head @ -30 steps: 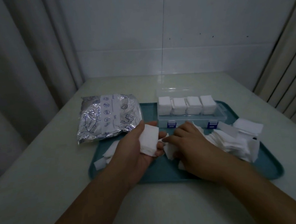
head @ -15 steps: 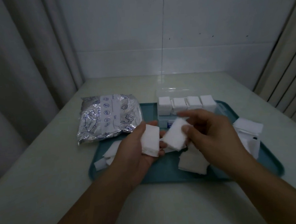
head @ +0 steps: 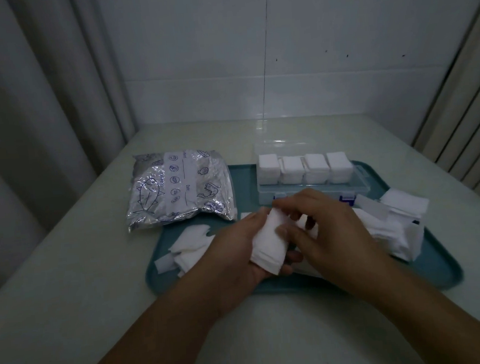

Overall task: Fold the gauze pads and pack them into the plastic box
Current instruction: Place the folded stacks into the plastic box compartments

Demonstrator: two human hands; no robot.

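My left hand (head: 239, 248) holds a small stack of folded white gauze pads (head: 268, 243) in its palm above the teal tray (head: 435, 270). My right hand (head: 326, 232) reaches over from the right, thumb and fingers pinching the top of that stack. The clear plastic box (head: 312, 183) stands open at the back of the tray, with several stacks of folded gauze (head: 303, 167) in a row inside. A heap of loose gauze pads (head: 392, 225) lies on the tray's right side, partly hidden by my right hand.
A silver foil bag (head: 176, 187) with blue drawings lies on the table left of the box, overlapping the tray's corner. A few loose gauze pieces (head: 189, 246) lie at the tray's left end. Curtains hang on both sides, and a wall stands behind.
My right hand picked a pad from the heap, lifted it, and has now brought it onto the stack in my left hand. My left hand stayed put.
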